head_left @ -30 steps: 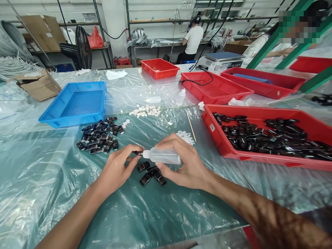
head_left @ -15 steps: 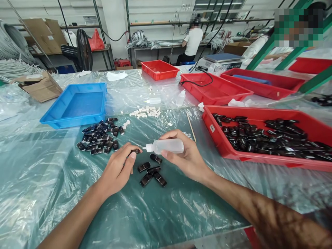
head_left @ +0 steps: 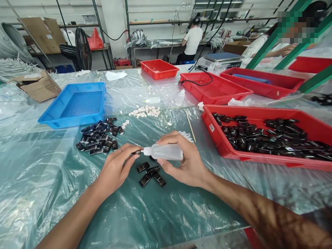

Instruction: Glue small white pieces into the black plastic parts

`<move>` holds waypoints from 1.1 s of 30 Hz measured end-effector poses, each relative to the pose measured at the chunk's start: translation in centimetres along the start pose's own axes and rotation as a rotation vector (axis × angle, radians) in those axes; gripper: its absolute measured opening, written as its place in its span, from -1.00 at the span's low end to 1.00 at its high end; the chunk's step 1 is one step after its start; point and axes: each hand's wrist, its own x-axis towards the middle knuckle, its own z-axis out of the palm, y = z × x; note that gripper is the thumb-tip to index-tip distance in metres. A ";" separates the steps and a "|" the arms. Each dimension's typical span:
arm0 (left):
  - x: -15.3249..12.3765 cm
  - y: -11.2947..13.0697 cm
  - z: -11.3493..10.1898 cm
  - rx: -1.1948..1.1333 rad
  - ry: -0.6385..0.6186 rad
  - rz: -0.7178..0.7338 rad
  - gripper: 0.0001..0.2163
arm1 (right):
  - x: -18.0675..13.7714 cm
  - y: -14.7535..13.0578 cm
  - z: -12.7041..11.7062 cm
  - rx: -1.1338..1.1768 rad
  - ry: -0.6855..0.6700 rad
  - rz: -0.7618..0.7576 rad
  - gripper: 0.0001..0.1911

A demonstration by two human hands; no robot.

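Observation:
My left hand [head_left: 118, 165] pinches a small black plastic piece [head_left: 137, 152] between thumb and fingers, which hide most of it. My right hand [head_left: 185, 162] grips a translucent squeeze bottle [head_left: 167, 152] lying level, its white nozzle pointing left. The nozzle tip meets or nearly meets the black piece; I cannot tell which. Under the hands several loose black pieces [head_left: 151, 174] lie on the plastic-covered green table [head_left: 124, 214]. A heap of similar black pieces [head_left: 98, 136] sits beyond my left hand.
A blue tray [head_left: 72, 121] stands at the back left. On the right, a red tray [head_left: 259, 162] holds many black pieces. Small white parts [head_left: 145, 111], a thin stick [head_left: 191, 127] and another bottle [head_left: 180, 98] lie farther back. Two people work beyond, one seated [head_left: 193, 39].
The squeeze bottle has moved slightly left and down, bringing its nozzle to the black piece. My left hand still holds the piece, its fingers a little straighter.

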 end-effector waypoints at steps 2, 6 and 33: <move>0.0 0.0 0.0 -0.002 0.013 0.017 -0.73 | 0.2 -0.3 0.0 -0.036 -0.006 -0.080 -0.61; 0.0 0.0 -0.1 0.001 0.017 0.059 -0.75 | 0.1 -0.6 0.3 -0.122 -0.008 -0.168 -0.58; 0.2 0.5 0.2 -0.016 0.011 0.130 -0.70 | -0.3 -1.7 -0.4 -0.200 -0.056 -0.240 -0.58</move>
